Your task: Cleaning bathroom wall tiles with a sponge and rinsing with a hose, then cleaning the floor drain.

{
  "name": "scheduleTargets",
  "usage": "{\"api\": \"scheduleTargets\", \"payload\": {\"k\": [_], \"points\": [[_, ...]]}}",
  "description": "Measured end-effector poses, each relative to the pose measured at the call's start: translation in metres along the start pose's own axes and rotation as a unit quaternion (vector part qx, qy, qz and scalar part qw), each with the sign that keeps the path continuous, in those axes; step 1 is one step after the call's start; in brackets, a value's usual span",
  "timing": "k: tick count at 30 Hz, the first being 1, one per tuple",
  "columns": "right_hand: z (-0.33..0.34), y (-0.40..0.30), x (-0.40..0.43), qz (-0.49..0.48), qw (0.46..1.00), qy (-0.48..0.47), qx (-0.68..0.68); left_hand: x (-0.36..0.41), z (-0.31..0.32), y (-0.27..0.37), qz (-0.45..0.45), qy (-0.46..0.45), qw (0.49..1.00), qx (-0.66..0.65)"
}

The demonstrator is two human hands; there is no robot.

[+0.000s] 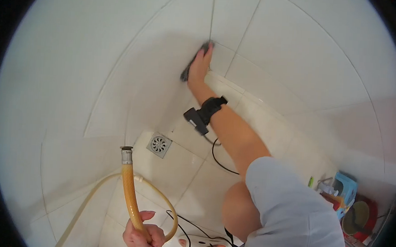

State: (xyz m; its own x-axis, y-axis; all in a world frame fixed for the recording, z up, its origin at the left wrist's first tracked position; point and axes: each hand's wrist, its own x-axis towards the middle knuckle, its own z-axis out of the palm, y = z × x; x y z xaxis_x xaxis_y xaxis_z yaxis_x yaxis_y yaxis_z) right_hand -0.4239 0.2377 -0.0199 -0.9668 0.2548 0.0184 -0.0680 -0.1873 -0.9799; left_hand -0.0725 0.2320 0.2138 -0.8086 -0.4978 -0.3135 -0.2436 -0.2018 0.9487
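My left hand [144, 234] is closed around a yellowish flexible hose [131, 193]. The metal connector [126, 156] at the hose's end points up and away from me, and no water can be seen leaving it. The hose loops behind the hand and runs off at the lower left. My right hand [200, 64] reaches far forward into the wall corner. Under its palm and fingers is a dark scrubbing pad [188, 68], pressed against the white tiled wall [153, 71]. A black device on a strap [207, 114] sits around my right wrist.
A square metal floor drain [159, 145] lies in the cream tiled floor [185, 176]. Black cables [193, 220] trail past my knee and sandal [200, 243]. At the right stand a light-blue container [345, 188] and a red basin [369, 216] near the wall.
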Motion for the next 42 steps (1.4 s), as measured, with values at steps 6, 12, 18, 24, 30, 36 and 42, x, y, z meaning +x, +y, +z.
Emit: {"api": "scheduleTargets", "payload": {"k": [6, 12, 18, 24, 30, 36, 42], "points": [[-0.033, 0.055, -0.063, 0.362, 0.927, -0.08, -0.064, 0.003, 0.011, -0.002, 0.006, -0.017, 1.0, -0.018], [-0.053, 0.026, 0.008, 0.267, 0.941, -0.074, -0.196, -0.003, 0.011, 0.016, -0.011, -0.05, 0.997, -0.066], [-0.08, -0.037, 0.09, -0.547, 0.509, -0.336, -0.574, 0.024, 0.01, -0.006, -0.037, -0.073, 0.994, -0.072], [-0.079, -0.051, 0.1, -0.627, 0.321, -0.374, -0.603, 0.01, 0.006, 0.011, -0.05, -0.056, 0.994, -0.083], [-0.147, 0.069, 0.072, -0.169, 0.561, -0.317, -0.746, 0.01, -0.002, -0.004, -0.059, -0.103, 0.99, -0.082], [-0.175, 0.075, 0.063, -0.322, 0.576, -0.382, -0.647, 0.005, 0.004, -0.014, -0.063, -0.067, 0.994, -0.06], [-0.118, 0.098, -0.033, -0.246, 0.638, -0.304, -0.663, -0.003, 0.0, -0.024, -0.063, -0.024, 0.995, -0.074]]}}
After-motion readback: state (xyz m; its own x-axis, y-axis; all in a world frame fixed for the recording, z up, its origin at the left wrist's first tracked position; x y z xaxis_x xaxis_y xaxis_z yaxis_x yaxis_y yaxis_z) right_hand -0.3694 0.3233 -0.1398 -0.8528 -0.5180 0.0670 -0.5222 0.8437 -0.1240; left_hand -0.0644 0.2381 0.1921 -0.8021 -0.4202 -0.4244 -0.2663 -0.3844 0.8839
